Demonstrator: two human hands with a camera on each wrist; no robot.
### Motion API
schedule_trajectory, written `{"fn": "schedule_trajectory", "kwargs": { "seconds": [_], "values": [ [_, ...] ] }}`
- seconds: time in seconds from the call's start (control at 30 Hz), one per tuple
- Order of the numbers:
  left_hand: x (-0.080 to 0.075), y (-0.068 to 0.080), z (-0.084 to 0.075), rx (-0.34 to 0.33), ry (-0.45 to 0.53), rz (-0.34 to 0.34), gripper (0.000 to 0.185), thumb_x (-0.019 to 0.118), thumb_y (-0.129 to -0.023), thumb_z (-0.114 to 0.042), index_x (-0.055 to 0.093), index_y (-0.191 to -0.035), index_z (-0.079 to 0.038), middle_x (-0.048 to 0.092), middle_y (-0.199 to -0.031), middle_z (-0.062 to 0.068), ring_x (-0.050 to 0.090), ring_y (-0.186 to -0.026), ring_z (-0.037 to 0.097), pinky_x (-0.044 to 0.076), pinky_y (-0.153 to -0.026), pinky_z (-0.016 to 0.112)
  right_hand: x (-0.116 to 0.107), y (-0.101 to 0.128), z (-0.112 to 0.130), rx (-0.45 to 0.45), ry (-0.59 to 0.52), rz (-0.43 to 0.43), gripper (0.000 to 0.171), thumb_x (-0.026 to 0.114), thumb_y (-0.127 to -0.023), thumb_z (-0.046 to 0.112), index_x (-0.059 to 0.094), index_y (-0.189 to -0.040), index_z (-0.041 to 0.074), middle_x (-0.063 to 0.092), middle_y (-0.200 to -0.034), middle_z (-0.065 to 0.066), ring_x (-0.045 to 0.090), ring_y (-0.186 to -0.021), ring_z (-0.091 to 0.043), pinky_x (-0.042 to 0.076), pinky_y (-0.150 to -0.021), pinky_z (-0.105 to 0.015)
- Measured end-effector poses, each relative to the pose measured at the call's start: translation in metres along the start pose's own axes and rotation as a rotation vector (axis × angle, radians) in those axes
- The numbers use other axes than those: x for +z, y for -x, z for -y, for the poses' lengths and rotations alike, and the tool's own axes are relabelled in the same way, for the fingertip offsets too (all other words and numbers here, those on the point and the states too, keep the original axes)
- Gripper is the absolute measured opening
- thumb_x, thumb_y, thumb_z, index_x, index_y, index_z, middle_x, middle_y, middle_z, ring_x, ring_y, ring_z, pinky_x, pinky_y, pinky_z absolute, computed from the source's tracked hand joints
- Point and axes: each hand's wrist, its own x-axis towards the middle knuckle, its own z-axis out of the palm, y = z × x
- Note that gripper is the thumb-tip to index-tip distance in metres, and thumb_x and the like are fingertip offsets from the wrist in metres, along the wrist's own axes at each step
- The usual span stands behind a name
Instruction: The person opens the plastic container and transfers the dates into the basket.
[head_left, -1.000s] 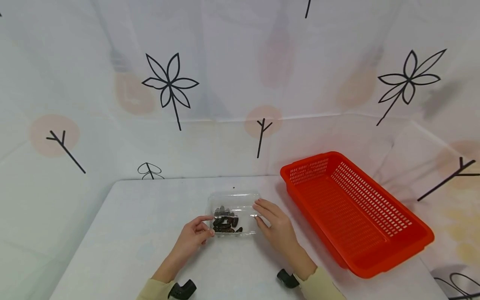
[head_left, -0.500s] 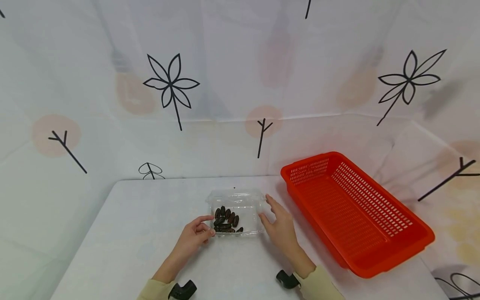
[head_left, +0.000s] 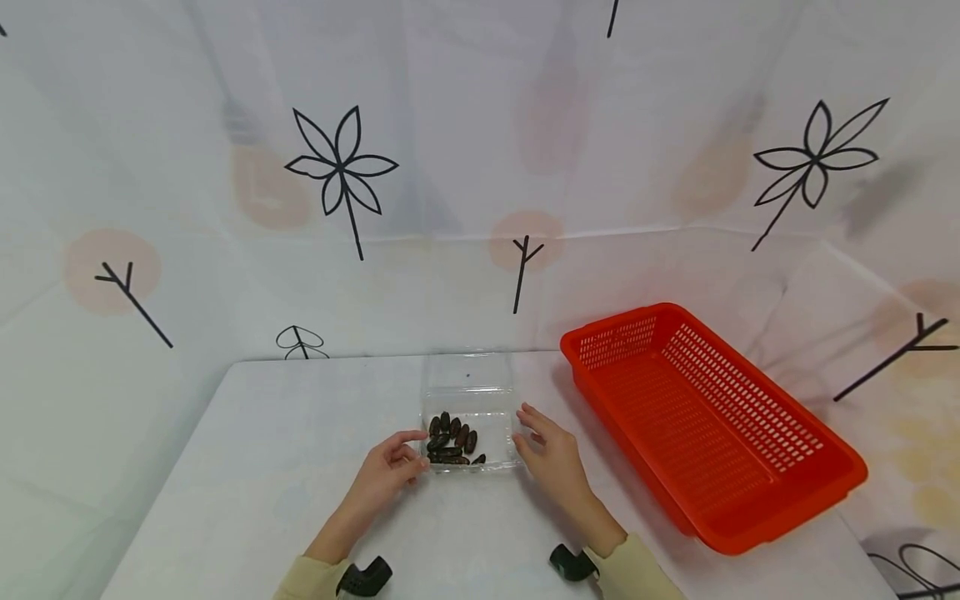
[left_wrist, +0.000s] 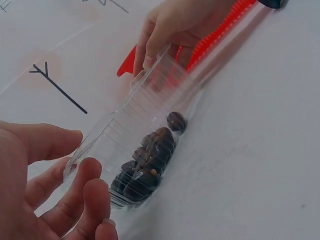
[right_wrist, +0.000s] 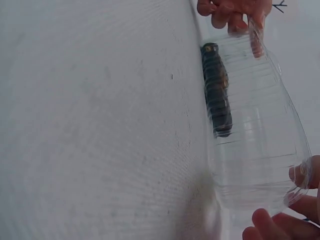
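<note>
A clear plastic box sits on the white bench between the two hands, its hinged lid standing open on the side away from the fingers. Inside lies a small heap of dark, oblong dates, bunched toward the left hand's side. The box is thin, ribbed and see-through. The left hand pinches the box's left edge with curled fingers. The right hand has its fingers lightly bent against the right wall, touching it. Beyond the right hand, well apart, stands an orange slotted basket with nothing showing in it.
</note>
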Motion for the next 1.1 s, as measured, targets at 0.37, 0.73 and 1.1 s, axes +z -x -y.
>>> {"fn": "schedule_trajectory", "kwargs": {
  "seconds": [0.37,0.73,1.1],
  "values": [
    [-0.009,-0.021,0.008,0.086,-0.018,-0.001,0.038,0.067,-0.092,-0.001,0.061,-0.129,0.001,0.06,-0.088,0.005,0.054,-0.069,0.014,0.044,-0.061,0.026,0.0,-0.001,0.0,-0.011,0.021,-0.004,0.036,0.076,-0.084,-0.001,0.068,-0.119,-0.007,0.061,-0.131,-0.021,0.062,-0.116,-0.035,0.054,-0.083,-0.042],
    [-0.017,-0.033,0.022,0.15,0.132,0.113,0.046,0.069,-0.093,-0.008,0.055,-0.135,0.004,0.061,-0.088,0.004,0.053,-0.07,0.013,0.044,-0.064,0.025,-0.014,-0.009,0.002,0.03,0.122,0.042,0.034,0.075,-0.089,0.01,0.071,-0.123,0.005,0.067,-0.126,-0.01,0.065,-0.111,-0.032,0.053,-0.087,-0.048],
    [-0.019,-0.036,0.036,0.225,0.12,0.141,0.048,0.067,-0.095,-0.007,0.051,-0.139,0.003,0.062,-0.092,0.007,0.058,-0.075,0.01,0.049,-0.071,0.024,-0.017,-0.052,0.02,0.044,0.112,0.208,0.024,0.072,-0.092,0.012,0.075,-0.116,0.01,0.073,-0.109,-0.006,0.069,-0.097,-0.021,0.056,-0.084,-0.039]
  ]
}}
